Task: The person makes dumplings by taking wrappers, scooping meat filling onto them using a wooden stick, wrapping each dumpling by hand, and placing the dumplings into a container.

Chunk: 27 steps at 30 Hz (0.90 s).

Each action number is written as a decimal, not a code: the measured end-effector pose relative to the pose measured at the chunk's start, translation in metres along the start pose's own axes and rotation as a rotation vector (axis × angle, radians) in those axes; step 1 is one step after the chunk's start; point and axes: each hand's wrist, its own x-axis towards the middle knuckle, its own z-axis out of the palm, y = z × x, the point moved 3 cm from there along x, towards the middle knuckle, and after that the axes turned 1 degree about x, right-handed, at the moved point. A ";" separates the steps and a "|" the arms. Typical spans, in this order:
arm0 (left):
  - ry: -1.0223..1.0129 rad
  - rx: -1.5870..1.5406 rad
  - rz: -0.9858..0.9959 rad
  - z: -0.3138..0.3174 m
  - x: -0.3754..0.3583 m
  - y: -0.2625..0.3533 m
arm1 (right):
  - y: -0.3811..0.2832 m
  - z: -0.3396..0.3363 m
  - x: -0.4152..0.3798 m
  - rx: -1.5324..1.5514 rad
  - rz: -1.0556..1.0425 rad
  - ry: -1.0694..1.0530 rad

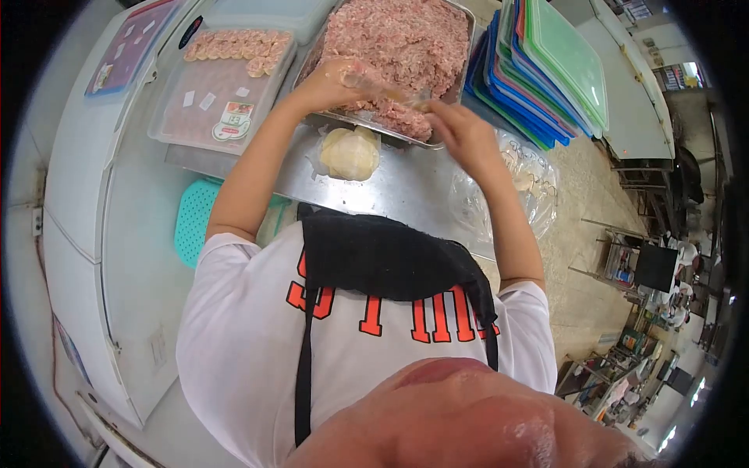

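My left hand (331,84) is over the near left edge of a metal tray (434,143) heaped with ground meat (398,39). Its fingers curl around something small and pale that I cannot make out. At the tray's near right side, my right hand (466,134) pinches a thin, pale stick-like tool (406,97), its far end blurred near my left hand. In front of the tray, a stack of pale round dough wrappers (349,154) lies on a plastic sheet on the metal table (312,187).
On the left, a clear lidded box (175,117) carries rows of filled dumplings (234,48) on top. Green and blue plastic lids (566,62) are stacked at the right. A crumpled clear plastic bag (507,183) lies beneath my right forearm. A turquoise perforated basket (195,222) is at lower left.
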 end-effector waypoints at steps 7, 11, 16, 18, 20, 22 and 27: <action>0.209 -0.130 0.021 -0.004 -0.005 -0.016 | 0.025 -0.012 0.005 0.377 0.221 -0.142; 0.221 -0.037 0.227 -0.011 -0.006 0.001 | 0.006 -0.002 0.004 0.489 0.304 -0.314; 0.028 0.008 0.193 -0.008 0.001 -0.004 | -0.030 0.021 0.007 0.327 0.182 -0.233; -0.131 -0.214 0.070 -0.016 -0.015 0.020 | -0.018 0.023 0.011 0.314 0.122 -0.214; -0.141 -0.181 0.110 -0.011 -0.008 0.008 | -0.001 0.023 0.017 0.227 0.119 -0.309; -0.145 -0.150 0.150 -0.003 0.002 -0.014 | -0.011 0.009 0.022 0.139 0.080 -0.245; -0.129 -0.260 0.153 -0.025 0.002 -0.004 | -0.037 0.016 0.020 -0.002 0.007 0.036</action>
